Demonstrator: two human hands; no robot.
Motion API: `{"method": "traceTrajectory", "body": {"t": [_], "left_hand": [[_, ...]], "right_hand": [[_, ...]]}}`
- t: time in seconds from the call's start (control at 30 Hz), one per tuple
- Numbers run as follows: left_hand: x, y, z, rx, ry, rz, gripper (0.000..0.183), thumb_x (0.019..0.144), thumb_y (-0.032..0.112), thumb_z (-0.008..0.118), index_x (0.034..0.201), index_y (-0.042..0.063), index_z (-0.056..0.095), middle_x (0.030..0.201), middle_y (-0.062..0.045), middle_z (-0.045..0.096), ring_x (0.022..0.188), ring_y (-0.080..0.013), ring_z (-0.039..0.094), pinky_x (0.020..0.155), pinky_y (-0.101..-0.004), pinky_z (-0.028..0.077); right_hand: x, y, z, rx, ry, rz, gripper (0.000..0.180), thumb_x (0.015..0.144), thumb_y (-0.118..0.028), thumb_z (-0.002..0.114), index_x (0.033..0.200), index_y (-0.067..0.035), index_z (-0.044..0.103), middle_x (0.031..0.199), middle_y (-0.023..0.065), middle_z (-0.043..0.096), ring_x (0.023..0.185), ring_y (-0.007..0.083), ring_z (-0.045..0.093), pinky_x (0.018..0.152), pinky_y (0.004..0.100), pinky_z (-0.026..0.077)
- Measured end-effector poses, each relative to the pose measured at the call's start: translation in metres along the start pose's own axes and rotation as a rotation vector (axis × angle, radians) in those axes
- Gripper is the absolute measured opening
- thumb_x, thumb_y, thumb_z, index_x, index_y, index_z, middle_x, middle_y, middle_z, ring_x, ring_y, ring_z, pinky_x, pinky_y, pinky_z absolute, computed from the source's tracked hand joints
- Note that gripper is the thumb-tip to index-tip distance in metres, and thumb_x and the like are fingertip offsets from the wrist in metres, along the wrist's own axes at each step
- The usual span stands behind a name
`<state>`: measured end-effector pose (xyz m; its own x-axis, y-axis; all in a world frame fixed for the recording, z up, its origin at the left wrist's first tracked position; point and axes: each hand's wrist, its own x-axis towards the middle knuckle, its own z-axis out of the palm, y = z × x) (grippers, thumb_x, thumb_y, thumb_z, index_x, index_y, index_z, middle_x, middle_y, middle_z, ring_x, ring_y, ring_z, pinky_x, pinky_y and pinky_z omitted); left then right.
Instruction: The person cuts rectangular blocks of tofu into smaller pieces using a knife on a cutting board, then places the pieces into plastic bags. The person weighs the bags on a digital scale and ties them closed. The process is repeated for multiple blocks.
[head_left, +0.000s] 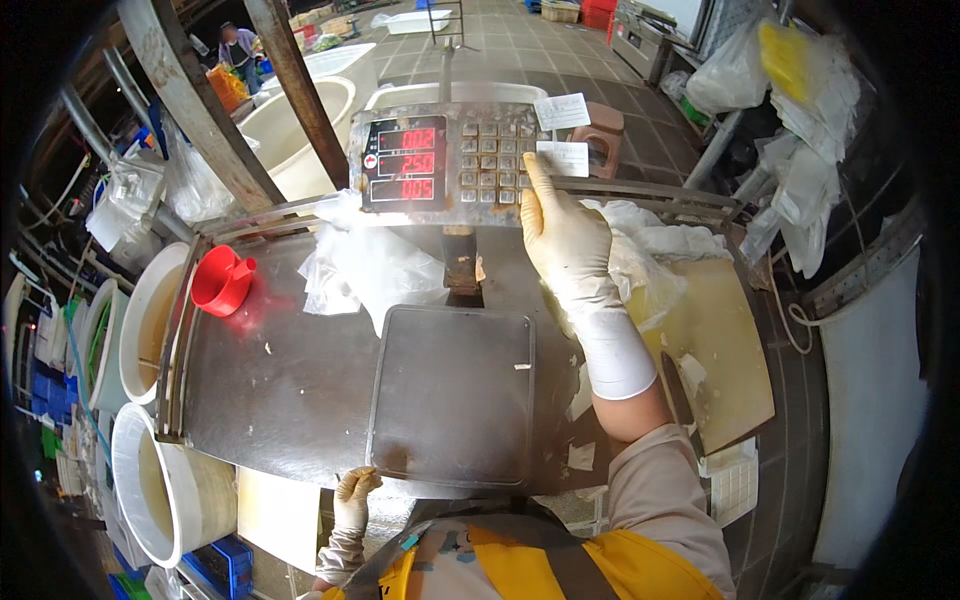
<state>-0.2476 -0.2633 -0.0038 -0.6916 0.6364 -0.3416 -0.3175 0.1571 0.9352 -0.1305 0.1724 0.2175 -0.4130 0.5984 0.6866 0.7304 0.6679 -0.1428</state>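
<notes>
My right hand (562, 232), in a pale glove, reaches up to the right edge of the scale's keypad panel (491, 161), its index finger extended near the keys and a paper slip (562, 159). Nothing shows in that hand. Red digits are lit on the scale's display (407, 163). Below the panel lies the scale's dark, flat weighing plate (454, 397), with a small scrap on it. My left hand (357, 486), also gloved, is at the front edge of the metal table by the plate's lower left corner, its fingers curled; whether they hold anything cannot be told.
A red plastic scoop or cup (223, 281) and white plastic bags (375, 262) lie on the table. At right are a yellowish board (720, 345) and a knife (677, 390). Large white tubs (169, 487) stand at left. Farther back, a person (240, 52) is bent over.
</notes>
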Motion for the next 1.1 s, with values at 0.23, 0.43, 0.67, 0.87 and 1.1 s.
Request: {"method": "traceTrajectory", "body": {"t": [0.23, 0.43, 0.67, 0.87, 1.1], "left_hand": [[0.006, -0.006, 0.036, 0.049, 0.027, -0.031, 0.016, 0.093, 0.007, 0.057, 0.107, 0.0, 0.064, 0.095, -0.006, 0.066, 0.088, -0.0135, 0.062, 0.083, -0.0266, 0.05], [0.007, -0.003, 0.051, 0.075, -0.019, -0.036, 0.02, 0.094, 0.01, 0.058, 0.109, -0.002, 0.061, 0.092, -0.007, 0.066, 0.087, -0.0154, 0.062, 0.084, -0.0284, 0.05], [0.023, 0.009, 0.07, 0.161, -0.121, 0.032, 0.019, 0.095, 0.01, 0.056, 0.109, 0.0, 0.062, 0.095, -0.006, 0.066, 0.09, -0.0137, 0.061, 0.085, -0.0266, 0.048], [0.038, 0.01, 0.081, 0.227, -0.262, -0.048, 0.02, 0.097, 0.011, 0.052, 0.111, 0.001, 0.062, 0.095, -0.007, 0.066, 0.082, -0.0132, 0.061, 0.077, -0.0262, 0.049], [0.055, 0.024, 0.099, 0.363, -0.476, -0.091, 0.021, 0.097, 0.012, 0.053, 0.113, 0.002, 0.061, 0.096, -0.006, 0.065, 0.079, -0.0107, 0.06, 0.07, -0.0236, 0.048]], "right_hand": [[-0.001, 0.016, 0.002, 0.315, -0.027, -0.054, 0.037, 0.09, -0.024, 0.057, 0.126, -0.018, 0.057, 0.078, 0.0081, 0.068, 0.057, 0.0303, 0.062, 0.053, 0.0401, 0.049], [-0.147, 0.008, -0.017, 0.977, -0.735, -0.331, 0.03, 0.084, -0.019, 0.065, 0.114, -0.013, 0.064, 0.065, 0.0086, 0.063, 0.047, 0.0232, 0.058, 0.045, 0.036, 0.047], [-0.28, 0.028, -0.012, 0.914, -1.211, 0.079, 0.033, 0.092, -0.03, 0.053, 0.121, -0.016, 0.06, 0.098, 0.0155, 0.067, 0.086, 0.0324, 0.066, 0.075, 0.0396, 0.053], [-0.28, 0.038, -0.013, 0.769, -0.947, 0.056, 0.045, 0.088, -0.02, 0.054, 0.132, -0.01, 0.048, 0.081, 0.0157, 0.063, 0.075, 0.0348, 0.062, 0.068, 0.0443, 0.049], [-0.34, 0.049, -0.031, 0.612, -0.873, 0.333, 0.032, 0.088, -0.021, 0.052, 0.118, -0.012, 0.06, 0.09, 0.0158, 0.066, 0.082, 0.0341, 0.064, 0.072, 0.0432, 0.051]]}}
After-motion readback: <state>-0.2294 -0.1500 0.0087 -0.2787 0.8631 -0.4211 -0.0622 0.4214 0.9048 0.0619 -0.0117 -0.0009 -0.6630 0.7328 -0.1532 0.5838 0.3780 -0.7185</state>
